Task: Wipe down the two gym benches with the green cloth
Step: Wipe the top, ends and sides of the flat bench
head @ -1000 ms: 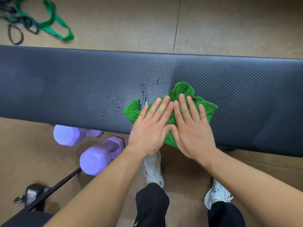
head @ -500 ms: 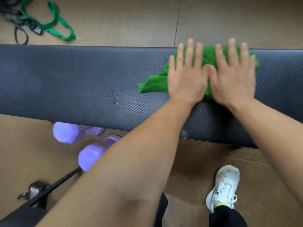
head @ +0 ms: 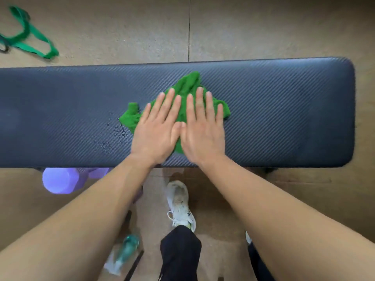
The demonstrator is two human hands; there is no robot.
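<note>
Pressing crumpled green terry cloth (head: 188,84) onto dark ribbed padded surface (head: 284,110) with left hand (head: 154,130) and right hand (head: 203,132), grips released, fingers straight.

Left hand (head: 156,130): laid flat, palm down, fingers held straight and slightly spread.
Right hand (head: 203,128): laid flat beside it, fingers straight; thumbs seemingly touching.
Forearms (head: 91,209): bare, extended forward, converging.

Left hand (head: 157,134) and right hand (head: 203,132) press flat on the green cloth (head: 186,86) atop the bench (head: 284,110).
</note>
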